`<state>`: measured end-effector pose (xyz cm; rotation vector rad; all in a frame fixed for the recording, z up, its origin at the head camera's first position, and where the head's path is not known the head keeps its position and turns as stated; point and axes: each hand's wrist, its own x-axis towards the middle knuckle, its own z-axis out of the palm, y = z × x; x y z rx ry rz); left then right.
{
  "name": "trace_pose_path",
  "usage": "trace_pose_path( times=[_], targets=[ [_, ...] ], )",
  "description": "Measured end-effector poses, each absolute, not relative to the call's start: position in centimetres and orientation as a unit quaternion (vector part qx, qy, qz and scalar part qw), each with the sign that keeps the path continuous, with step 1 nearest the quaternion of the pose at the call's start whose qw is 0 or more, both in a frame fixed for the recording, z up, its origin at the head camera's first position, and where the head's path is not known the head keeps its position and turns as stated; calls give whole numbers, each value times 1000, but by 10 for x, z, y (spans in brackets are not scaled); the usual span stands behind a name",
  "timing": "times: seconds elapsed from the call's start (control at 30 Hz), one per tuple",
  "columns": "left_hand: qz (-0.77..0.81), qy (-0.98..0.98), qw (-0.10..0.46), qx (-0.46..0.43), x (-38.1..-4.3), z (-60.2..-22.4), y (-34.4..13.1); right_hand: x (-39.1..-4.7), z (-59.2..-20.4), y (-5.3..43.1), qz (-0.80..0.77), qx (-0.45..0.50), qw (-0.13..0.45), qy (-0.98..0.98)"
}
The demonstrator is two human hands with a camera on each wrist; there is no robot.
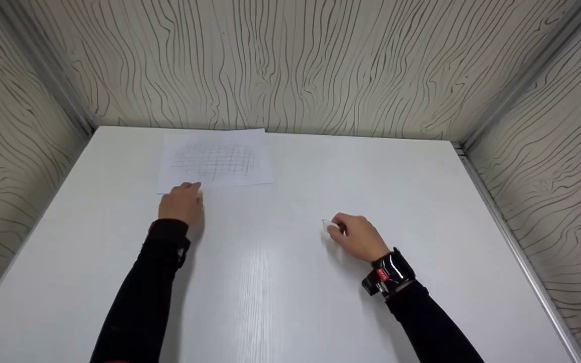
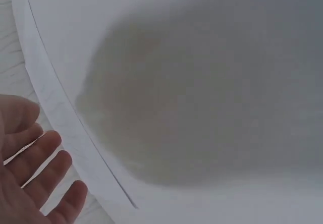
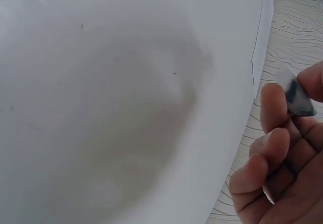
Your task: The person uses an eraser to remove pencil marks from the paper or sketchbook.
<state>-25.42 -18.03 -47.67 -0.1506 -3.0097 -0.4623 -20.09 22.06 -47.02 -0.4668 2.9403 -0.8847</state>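
Head view: patterned walls [image 1: 290, 65] edge a white table [image 1: 250, 282]; a gridded paper sheet [image 1: 215, 159] lies far left. The left hand [image 1: 181, 205], fingers loosely extended, overlaps its near edge (contact unclear); the right hand [image 1: 360, 237] pinches a small whitish piece [image 1: 327, 225] right of centre.

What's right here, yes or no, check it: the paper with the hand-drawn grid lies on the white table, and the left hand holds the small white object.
No, one detail is wrong: the right hand holds the small white object, as the head view shows. The paper with the hand-drawn grid does lie on the white table.
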Motion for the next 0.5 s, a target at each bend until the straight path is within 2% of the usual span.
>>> trace_pose_path(
  times=[0.3,0.5],
  targets=[
    [-158,-986,-42,-12,-255,-490,-201,-197,-473,225,-290,-133,26,947],
    [-177,-982,-71,-4,-260,-497,-206,-197,-474,229,-293,-134,28,946]
  ],
)
